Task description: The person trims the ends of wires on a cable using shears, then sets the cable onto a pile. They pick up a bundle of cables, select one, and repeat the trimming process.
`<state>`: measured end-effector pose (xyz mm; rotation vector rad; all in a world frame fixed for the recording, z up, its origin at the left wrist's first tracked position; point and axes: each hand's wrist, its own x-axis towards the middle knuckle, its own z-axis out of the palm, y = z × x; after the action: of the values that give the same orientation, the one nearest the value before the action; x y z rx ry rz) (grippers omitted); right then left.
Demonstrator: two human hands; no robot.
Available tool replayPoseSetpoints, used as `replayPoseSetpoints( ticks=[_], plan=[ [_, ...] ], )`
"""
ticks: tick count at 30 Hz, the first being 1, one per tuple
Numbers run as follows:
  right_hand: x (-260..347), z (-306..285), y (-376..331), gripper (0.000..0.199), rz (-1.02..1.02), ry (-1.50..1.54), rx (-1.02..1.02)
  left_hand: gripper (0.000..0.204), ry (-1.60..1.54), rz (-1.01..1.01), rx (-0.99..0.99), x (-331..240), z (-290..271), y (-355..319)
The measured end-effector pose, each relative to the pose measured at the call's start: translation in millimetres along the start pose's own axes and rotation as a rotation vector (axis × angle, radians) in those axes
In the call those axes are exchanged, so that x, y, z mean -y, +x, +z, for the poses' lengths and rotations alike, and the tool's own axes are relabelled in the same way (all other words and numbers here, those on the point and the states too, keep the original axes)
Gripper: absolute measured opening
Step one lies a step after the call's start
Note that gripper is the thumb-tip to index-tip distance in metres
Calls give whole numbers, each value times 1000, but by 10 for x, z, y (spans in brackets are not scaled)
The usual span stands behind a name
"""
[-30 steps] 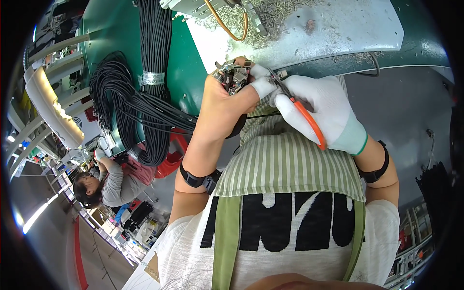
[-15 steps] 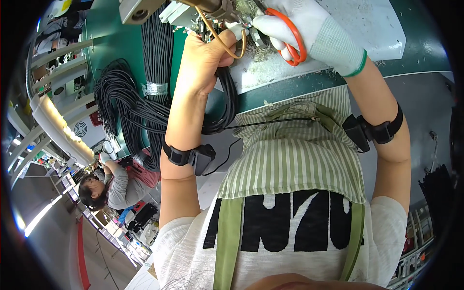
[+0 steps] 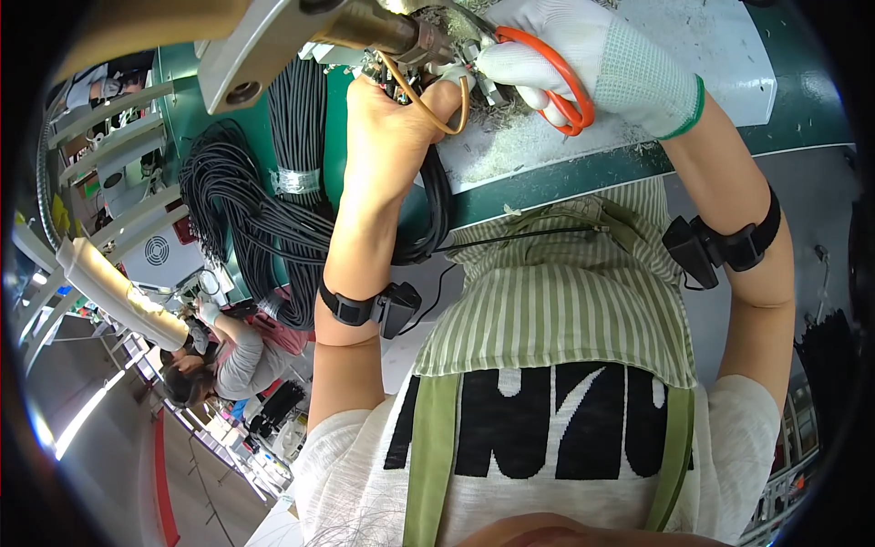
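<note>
- The cables [image 3: 440,196] are black and thin, looped in a thick bunch below my left hand [image 3: 385,137], at the near edge of the green table [image 3: 547,187].
- Small metallic ends [image 3: 392,85] show above my left fingers, which are closed on the bunch beside the machine's [image 3: 381,29] barrel.
- My right hand [image 3: 597,64], gloved in white, grips the orange-handled scissors [image 3: 561,59]; the blade tips are hard to make out.
- A second ago both hands were nearer my body, over the apron [image 3: 556,310]; now they are up at the machine.
- Large black lettering crosses my pale shirt [image 3: 365,483], partly covered by the apron.
</note>
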<state>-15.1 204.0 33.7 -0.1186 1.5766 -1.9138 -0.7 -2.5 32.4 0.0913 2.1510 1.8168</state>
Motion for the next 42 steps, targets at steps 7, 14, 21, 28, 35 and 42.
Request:
replayPoseSetpoints(
  ticks=[7,14,21,28,35,42],
  plan=[
    [-1,-57,-4,27,-35,-51,50,6,-205,-107,69,62,-15,-9],
    [-102,-133,42,29,-258,-112,165,12,18,89,-71,92,100,-44],
    [-99,-109,-9,28,-151,51,149,15,88,60,-102,65,136,-53],
    [-65,-41,-58,25,-81,20,59,5,99,33,-55,37,62,-44],
    [-107,-15,-62,26,-47,133,26,1,-88,-32,30,58,2,-24],
    [-32,-17,-56,25,-103,-73,18,6,76,60,-3,47,37,-10]
  ],
)
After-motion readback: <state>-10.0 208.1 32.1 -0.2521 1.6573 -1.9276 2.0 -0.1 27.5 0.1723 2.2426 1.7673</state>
